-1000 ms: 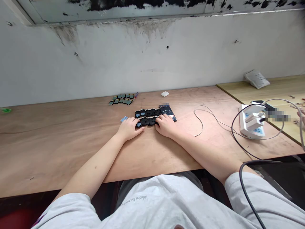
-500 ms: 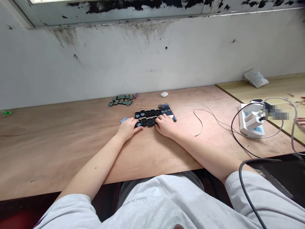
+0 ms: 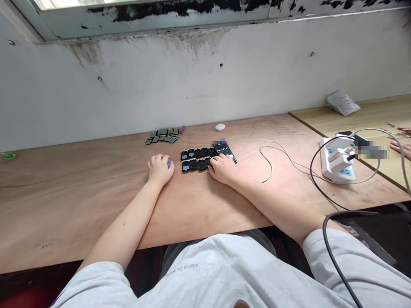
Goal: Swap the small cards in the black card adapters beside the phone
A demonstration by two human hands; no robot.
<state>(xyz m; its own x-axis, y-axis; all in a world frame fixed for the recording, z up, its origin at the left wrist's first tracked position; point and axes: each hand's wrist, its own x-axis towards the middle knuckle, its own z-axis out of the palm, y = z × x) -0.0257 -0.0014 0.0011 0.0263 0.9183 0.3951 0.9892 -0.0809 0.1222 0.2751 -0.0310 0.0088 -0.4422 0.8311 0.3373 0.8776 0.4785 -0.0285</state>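
Observation:
My left hand [image 3: 161, 170] is curled over a small light-blue piece [image 3: 169, 163] on the table, with thumb and fingers closed about it. Much of that piece is hidden under the fingers. My right hand [image 3: 223, 168] rests at the right end of the front row of small black plastic housings [image 3: 193, 164], its bent fingers gripping the end one. Behind it runs a second row of black housings [image 3: 201, 152]. Light-blue patches show on a few housings at the left. A phone [image 3: 224, 149] with a running timer lies just behind my right hand.
Several grey-green flat parts [image 3: 162, 136] lie near the wall, beside a purple tool [image 3: 182, 129]. A white case [image 3: 220, 127] sits farther right. A power strip [image 3: 337, 161] with plugs and cables stands at right. Another person's hand [image 3: 402, 149] shows at the right edge.
My left hand has moved left, off the front row of housings, and now covers the light-blue piece. My right hand has stayed in place. The other person's hand shows more.

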